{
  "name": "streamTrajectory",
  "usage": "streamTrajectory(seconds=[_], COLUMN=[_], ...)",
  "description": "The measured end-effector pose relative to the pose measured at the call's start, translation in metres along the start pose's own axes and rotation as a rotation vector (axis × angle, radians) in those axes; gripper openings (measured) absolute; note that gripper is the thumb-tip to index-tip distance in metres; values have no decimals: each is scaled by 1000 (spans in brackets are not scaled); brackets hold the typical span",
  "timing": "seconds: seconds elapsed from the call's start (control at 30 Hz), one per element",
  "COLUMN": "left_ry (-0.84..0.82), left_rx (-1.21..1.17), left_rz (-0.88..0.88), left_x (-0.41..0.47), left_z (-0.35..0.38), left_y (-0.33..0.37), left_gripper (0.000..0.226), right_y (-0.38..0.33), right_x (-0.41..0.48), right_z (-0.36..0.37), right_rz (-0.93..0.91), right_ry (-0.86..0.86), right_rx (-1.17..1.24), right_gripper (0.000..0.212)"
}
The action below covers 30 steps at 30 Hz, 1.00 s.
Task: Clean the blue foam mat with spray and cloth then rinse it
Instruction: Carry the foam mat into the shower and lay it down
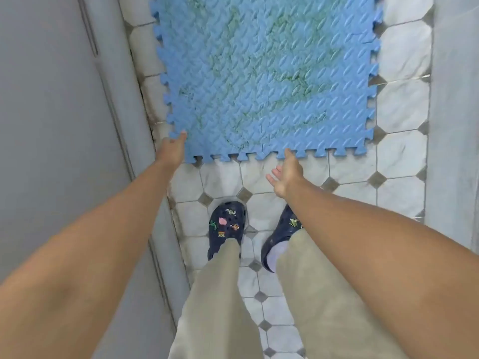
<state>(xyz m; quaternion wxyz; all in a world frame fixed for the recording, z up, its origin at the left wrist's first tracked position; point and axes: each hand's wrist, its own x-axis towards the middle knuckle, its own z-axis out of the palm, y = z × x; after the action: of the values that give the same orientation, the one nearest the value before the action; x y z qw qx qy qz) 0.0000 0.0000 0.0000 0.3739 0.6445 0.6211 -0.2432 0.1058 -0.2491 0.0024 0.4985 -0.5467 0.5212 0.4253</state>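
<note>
The blue foam mat (269,73), made of interlocking puzzle-edged tiles, lies over the tiled floor ahead of my feet. Greenish smears cover much of its ribbed surface. My left hand (173,149) holds the mat's near left corner, thumb on top and fingers hidden beneath the edge. Beside the near edge my right hand (286,174) is spread with straight fingers, and its thumb tip reaches the mat's toothed border. No spray bottle or cloth is in view.
White octagonal floor tiles (399,151) with small grey diamonds surround the mat. A grey door or wall panel (64,125) runs along the left, and a pale wall (453,112) stands on the right. My dark blue clogs (225,226) stand just behind the mat.
</note>
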Motion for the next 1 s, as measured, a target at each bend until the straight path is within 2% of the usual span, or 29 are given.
streamTrajectory(seconds=[0.1, 0.2, 0.27, 0.33, 0.43, 0.5, 0.57, 0.67, 0.73, 0.87, 1.0], left_ry=[180, 139, 105, 115, 121, 85, 88, 290, 388, 397, 341], left_rx=[3, -14, -78, -180, -240, -187, -164, -179, -137, -91, 88], left_rz=[-60, -125, -192, -230, -232, -199, -142, 70, 186, 265, 321], left_x=[19, 39, 51, 52, 55, 50, 33, -4, -38, -93, -150], left_z=[2, 10, 18, 23, 23, 17, 9, -5, -21, -64, -114], left_y=[5, 0, -3, 1, -4, -8, -9, -13, -10, -3, 13], left_gripper=[63, 76, 85, 91, 102, 103, 91, 58, 55, 55, 57], right_y=[-16, -33, -36, -35, -38, -42, -42, -38, -33, -18, 6], right_x=[28, 51, 66, 86, 78, 70, 65, 34, 10, -51, -122], right_z=[9, 9, 8, 7, 4, -1, -10, -21, -27, -47, -79], right_rz=[40, 39, 25, -16, -15, 16, -2, 1, 30, 56, 114], right_ry=[148, 241, 209, 107, 144, 213, 240, 173, 136, 133, 173], right_rx=[1, -65, -157, -220, -151, -62, 5, 153, 264, 446, 538], right_gripper=[67, 58, 54, 64, 60, 63, 78, 82, 78, 55, 61])
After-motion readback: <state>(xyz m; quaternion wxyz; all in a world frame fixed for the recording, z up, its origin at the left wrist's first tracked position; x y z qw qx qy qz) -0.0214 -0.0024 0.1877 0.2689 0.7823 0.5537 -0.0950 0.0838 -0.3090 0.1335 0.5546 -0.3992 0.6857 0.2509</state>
